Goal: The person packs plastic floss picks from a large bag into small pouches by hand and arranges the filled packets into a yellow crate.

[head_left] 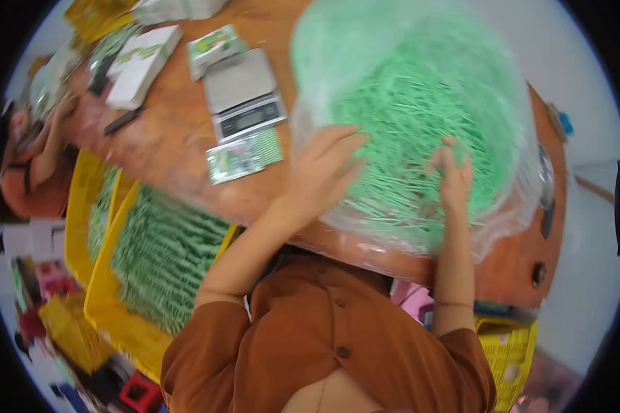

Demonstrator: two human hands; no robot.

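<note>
left hand (327, 165) looks open by the green sticks (410, 103), right hand (453, 175) is kinda blurry over them, can't tell its grip

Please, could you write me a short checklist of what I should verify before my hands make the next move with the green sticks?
1. Plastic bag open, green sticks within reach: ok.
2. Left hand at the pile, fingers spread: ok.
3. Right hand grasping sticks: cannot tell, it is blurred over the pile.
4. Scale free of contact: cannot tell; the far packet sits right at its plate.
5. Display readable: not ok, any digits are too blurred.
6. Near packet off the weighing plate: ok, it lies by the display end.
</note>
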